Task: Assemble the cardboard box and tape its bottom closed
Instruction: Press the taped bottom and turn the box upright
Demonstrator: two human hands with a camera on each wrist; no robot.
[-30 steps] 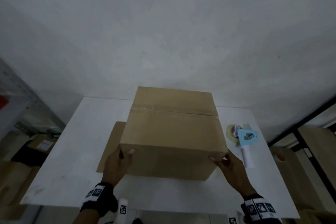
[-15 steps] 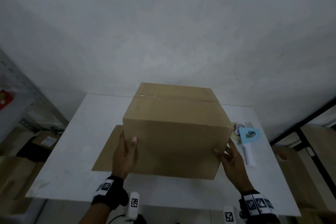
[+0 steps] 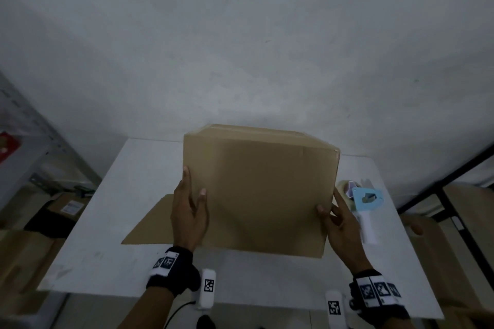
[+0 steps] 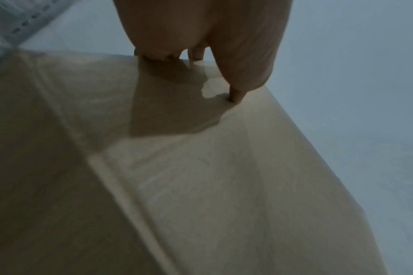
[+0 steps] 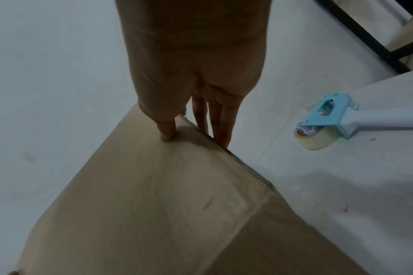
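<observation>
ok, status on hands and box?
Left hand and right hand flat against box sides, thumbs on near face. Box tipped up. Tape dispenser beside right hand.

Both hands, left (image 3: 189, 211) and right (image 3: 340, 224), stretch forward, fingers straight.

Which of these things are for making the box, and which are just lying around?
For the job:
- cardboard box, held by the left hand and right hand
- tape dispenser, on the white table

Just lying about:
- flat cardboard sheet under the box
- boxes on the floor
- metal shelf
</observation>
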